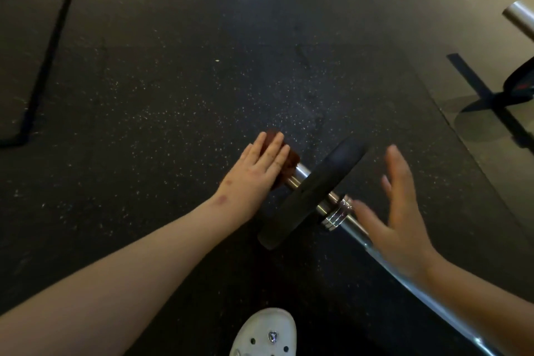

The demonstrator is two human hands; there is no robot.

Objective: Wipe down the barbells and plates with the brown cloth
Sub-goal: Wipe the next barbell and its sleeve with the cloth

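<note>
A silver barbell [427, 282] lies on the dark rubber floor, running from the lower right up to the centre. A black plate [310, 193] stands on its sleeve, with a spring collar [338, 215] just inside it. The brown cloth [284, 162] is bunched over the sleeve's outer end. My left hand [254, 173] presses on the cloth with flat fingers. My right hand [396, 211] hovers over the bar beside the collar, blurred, fingers spread and holding nothing.
A second barbell end [520, 13] and another black plate [520, 82] lie at the right edge on a lighter mat. A white clog [265, 332] stands at the bottom centre. A dark strap or mat seam [49, 49] crosses the upper left.
</note>
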